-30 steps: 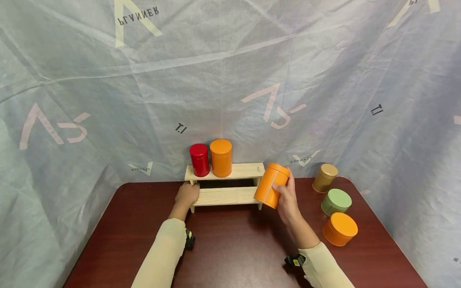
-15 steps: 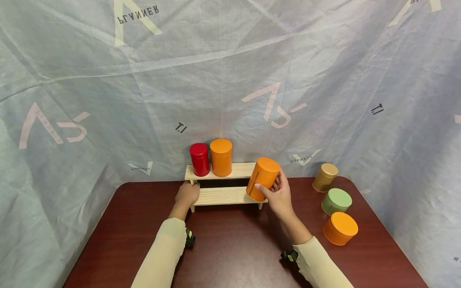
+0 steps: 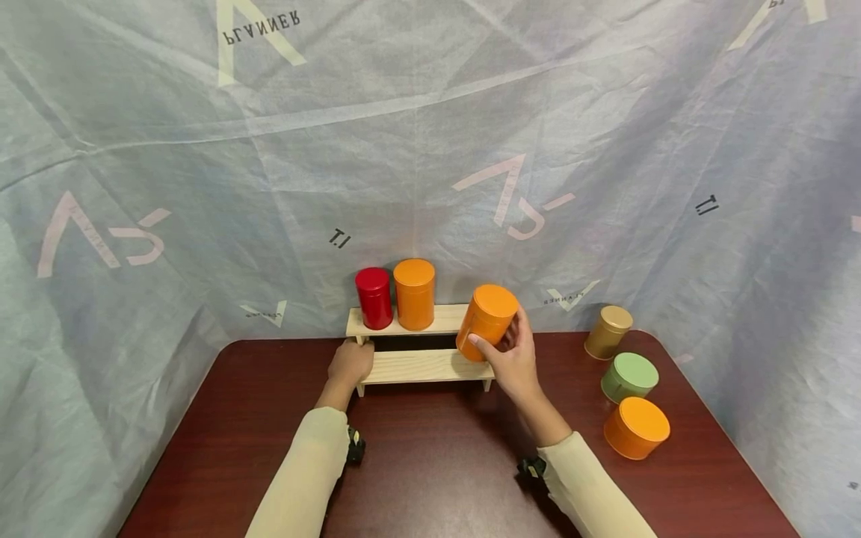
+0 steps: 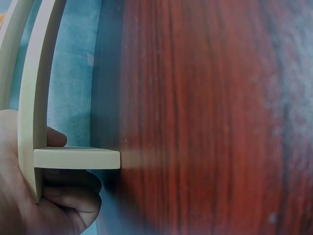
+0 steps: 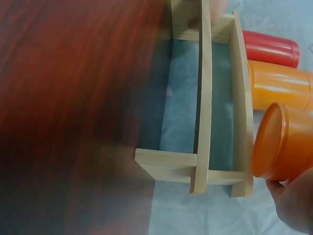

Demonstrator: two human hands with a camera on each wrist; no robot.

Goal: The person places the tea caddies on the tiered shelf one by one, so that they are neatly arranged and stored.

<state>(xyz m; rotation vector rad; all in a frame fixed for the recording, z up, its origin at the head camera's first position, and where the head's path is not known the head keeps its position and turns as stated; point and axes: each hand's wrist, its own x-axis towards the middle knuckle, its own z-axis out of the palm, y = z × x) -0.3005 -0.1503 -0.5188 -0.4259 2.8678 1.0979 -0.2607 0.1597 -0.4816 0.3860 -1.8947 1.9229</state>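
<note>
My right hand [image 3: 514, 368] grips an orange tin canister [image 3: 487, 323], tilted, in front of the right part of a two-tier wooden shelf [image 3: 424, 366]. In the right wrist view this canister [image 5: 279, 142] hangs beside the upper board, its base showing. A red canister [image 3: 374, 299] and another orange canister [image 3: 415, 295] stand upright side by side on the top tier's left half. At the shelf's left end my left hand [image 3: 351, 364] holds the frame; in the left wrist view its fingers [image 4: 73, 198] curl round the side support below the board.
Along the table's right side stand a gold tin [image 3: 608, 332], a low green tin [image 3: 629, 376] and a low orange tin [image 3: 636, 427]. A grey printed cloth [image 3: 417, 149] hangs behind the dark red table [image 3: 430, 463]. Each wrist wears a small black camera.
The orange canister in my right hand has moved left and up, from beside the shelf's right end to in front of its tiers, and turned. My left hand stays put.
</note>
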